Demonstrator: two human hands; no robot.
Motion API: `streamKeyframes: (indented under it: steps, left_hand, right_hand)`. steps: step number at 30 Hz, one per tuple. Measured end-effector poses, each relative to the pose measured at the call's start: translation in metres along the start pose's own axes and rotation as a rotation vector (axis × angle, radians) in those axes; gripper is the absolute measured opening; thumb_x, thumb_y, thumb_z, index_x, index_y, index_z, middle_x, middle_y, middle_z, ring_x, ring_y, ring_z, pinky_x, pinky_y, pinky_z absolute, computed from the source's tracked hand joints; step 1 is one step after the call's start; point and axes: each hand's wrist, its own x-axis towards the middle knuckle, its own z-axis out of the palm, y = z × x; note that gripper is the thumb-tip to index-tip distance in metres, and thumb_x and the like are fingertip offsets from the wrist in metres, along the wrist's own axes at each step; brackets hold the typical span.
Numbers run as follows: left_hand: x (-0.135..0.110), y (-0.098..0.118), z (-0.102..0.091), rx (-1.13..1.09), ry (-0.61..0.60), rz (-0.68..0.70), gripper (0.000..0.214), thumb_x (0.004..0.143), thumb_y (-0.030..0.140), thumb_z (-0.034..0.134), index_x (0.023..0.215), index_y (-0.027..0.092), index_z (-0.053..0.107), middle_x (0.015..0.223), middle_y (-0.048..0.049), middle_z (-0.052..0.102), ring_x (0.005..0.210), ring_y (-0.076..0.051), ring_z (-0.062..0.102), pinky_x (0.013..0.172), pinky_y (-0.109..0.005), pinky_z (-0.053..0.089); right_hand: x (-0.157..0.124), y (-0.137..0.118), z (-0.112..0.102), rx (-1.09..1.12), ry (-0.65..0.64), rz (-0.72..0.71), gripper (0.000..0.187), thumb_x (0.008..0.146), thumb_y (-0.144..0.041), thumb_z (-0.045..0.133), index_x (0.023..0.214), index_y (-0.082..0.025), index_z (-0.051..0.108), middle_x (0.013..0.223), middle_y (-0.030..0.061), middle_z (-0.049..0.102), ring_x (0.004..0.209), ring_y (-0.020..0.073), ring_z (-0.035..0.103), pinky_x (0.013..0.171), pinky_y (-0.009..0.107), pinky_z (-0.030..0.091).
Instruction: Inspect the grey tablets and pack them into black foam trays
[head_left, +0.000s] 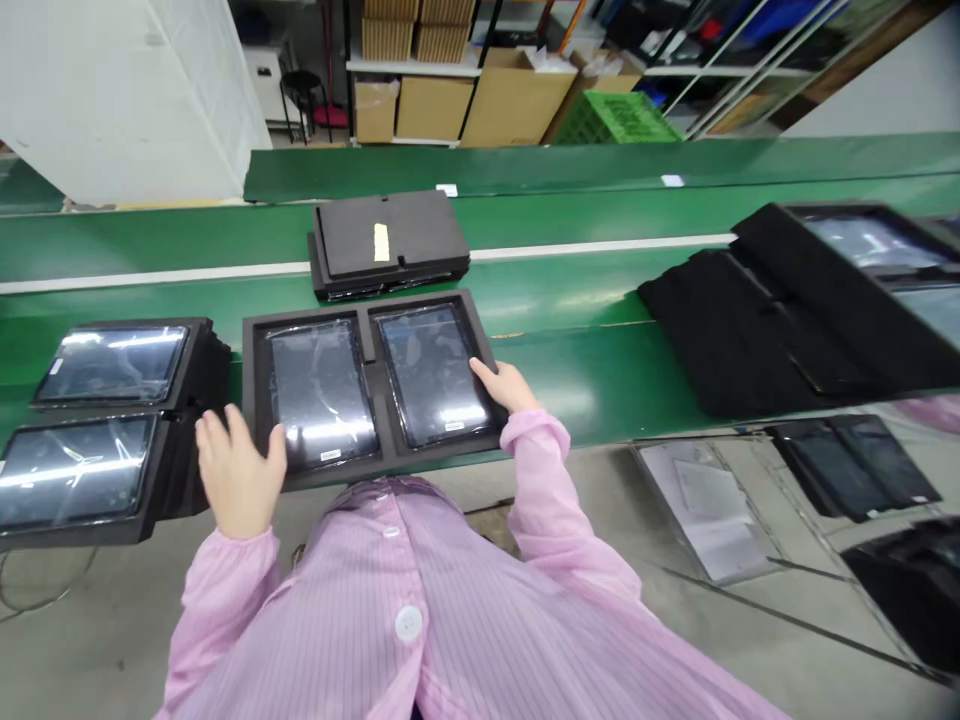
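Observation:
In front of me lies a black foam tray (382,418) with two film-covered tablet-like screens, a left one (319,375) and a right one (429,365), set side by side. My right hand (511,386) grips the tray's right edge, its thumb on top and the other fingers out of sight below. Spread fingers show on my left hand (240,478), which holds nothing; it is between the tray and a stack of similar foam trays (196,395) on the left. Two more screens, a back one (112,362) and a front one (75,468), lie on top of that stack.
Black foam pieces (386,235) with a yellow label are piled behind the tray on the green work surface (555,300). Farther right are tilted black foam sheets (757,340) and more screens (874,240). A metal cart (705,515) stands below the front edge.

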Motion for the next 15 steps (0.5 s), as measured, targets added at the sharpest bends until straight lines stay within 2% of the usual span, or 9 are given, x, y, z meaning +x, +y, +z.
streamKeyframes:
  steps: [1,3,5,6,10,13,15]
  left_hand:
    - [0.001,-0.004,-0.001,0.049,0.013,-0.029,0.083,0.090,0.056,0.040,0.145,-0.005,0.035,0.153,-0.0356,0.031,0.148,-0.045,0.024,0.117,-0.057,0.027]
    - [0.006,-0.012,0.001,0.111,-0.130,-0.149,0.079,0.090,0.057,0.037,0.137,-0.006,0.045,0.133,-0.0378,0.053,0.132,-0.049,0.048,0.101,-0.058,0.043]
    - [0.012,-0.019,0.006,0.150,-0.283,-0.232,0.070,0.092,0.054,0.031,0.126,-0.001,0.056,0.107,-0.0331,0.068,0.106,-0.046,0.065,0.084,-0.053,0.051]
    - [0.015,-0.021,0.008,0.164,-0.300,-0.234,0.066,0.093,0.052,0.028,0.122,0.001,0.059,0.098,-0.0304,0.070,0.096,-0.044,0.068,0.078,-0.050,0.051]
    - [0.022,-0.018,0.000,0.174,-0.160,-0.140,0.062,0.094,0.051,0.027,0.121,0.008,0.061,0.087,-0.0229,0.072,0.082,-0.039,0.070,0.072,-0.044,0.049]
    - [0.033,-0.002,-0.020,0.045,-0.084,-0.110,0.060,0.093,0.057,0.032,0.128,0.016,0.058,0.098,-0.0165,0.073,0.093,-0.038,0.069,0.079,-0.044,0.050]
    - [0.045,0.018,-0.035,-0.067,-0.053,-0.068,0.057,0.091,0.058,0.040,0.131,0.021,0.056,0.111,-0.0127,0.071,0.105,-0.035,0.067,0.088,-0.043,0.051]
  right_hand:
    - [0.001,0.000,0.000,0.012,0.006,-0.012,0.047,0.094,-0.050,0.049,0.098,-0.008,0.071,0.097,0.0198,0.074,0.091,0.0278,0.070,0.081,0.032,0.049]
    - [0.000,-0.001,0.002,0.034,0.046,-0.036,0.043,0.095,-0.046,0.048,0.096,-0.009,0.071,0.100,0.0209,0.073,0.095,0.0286,0.069,0.083,0.033,0.047]
    - [-0.002,-0.001,0.003,0.073,0.095,-0.066,0.038,0.094,-0.042,0.049,0.094,-0.010,0.070,0.102,0.0215,0.073,0.099,0.0298,0.067,0.086,0.034,0.045]
    - [-0.004,0.000,0.004,0.102,0.119,-0.080,0.036,0.093,-0.041,0.051,0.092,-0.011,0.069,0.101,0.0210,0.073,0.100,0.0298,0.067,0.087,0.034,0.045]
    - [-0.014,0.013,-0.001,0.291,0.204,-0.123,0.034,0.089,-0.045,0.053,0.093,-0.014,0.067,0.101,0.0161,0.072,0.102,0.0272,0.064,0.091,0.034,0.046]
    - [-0.030,0.034,-0.013,0.480,0.228,-0.139,0.048,0.083,-0.057,0.052,0.103,-0.014,0.063,0.100,0.0129,0.073,0.095,0.0246,0.066,0.084,0.034,0.052]
    - [-0.045,0.053,-0.023,0.685,0.129,-0.086,0.053,0.075,-0.061,0.058,0.099,-0.014,0.063,0.089,0.0113,0.073,0.081,0.0243,0.068,0.075,0.035,0.055]
